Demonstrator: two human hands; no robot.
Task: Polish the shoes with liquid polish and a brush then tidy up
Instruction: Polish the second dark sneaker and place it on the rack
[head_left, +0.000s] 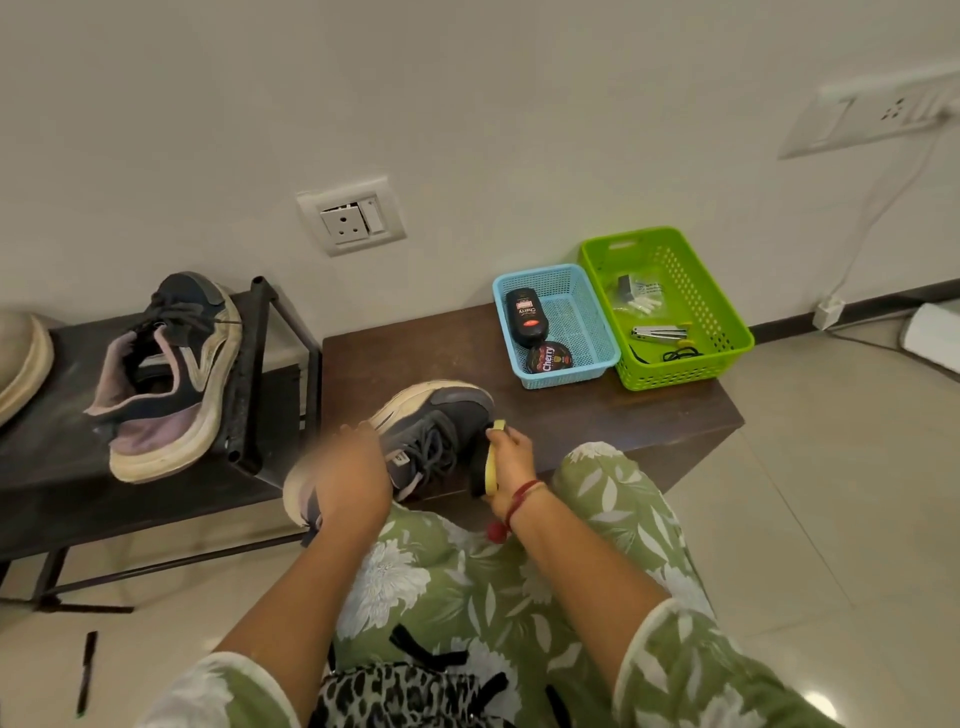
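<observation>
1. A dark brown table (649, 421) stands by the white wall. The person sits in front of it in green flowery clothes.
2. A dark shoe rack (52, 493) stands to the left of the table, just beside it.
3. A second sneaker (171, 374) lies tipped on its side on top of the rack, well apart from the hands.
4. The grey sneaker (441, 421) sits at the front left part of the table. Its toe points away from the person, and its heel hangs over the table's front edge.
5. A green basket (675, 376) is at the back right of the table, with small odds and ends in it.
6. A blue basket (563, 375) stands just beside the green one, on its left.
7. The left hand (353, 478) looks blurry. Its grip is closed over the back part of the grey sneaker.
8. The right hand (511, 457) has its grip curled tight round the brush.
9. The brush (491, 467) has a yellow back. Its black bristles face the right side of the grey sneaker, close to the toe.
10. The liquid polish bottle (527, 317) lies flat in the blue basket.
11. A round polish tin (549, 357) lies in front of the bottle, touching it.
</observation>
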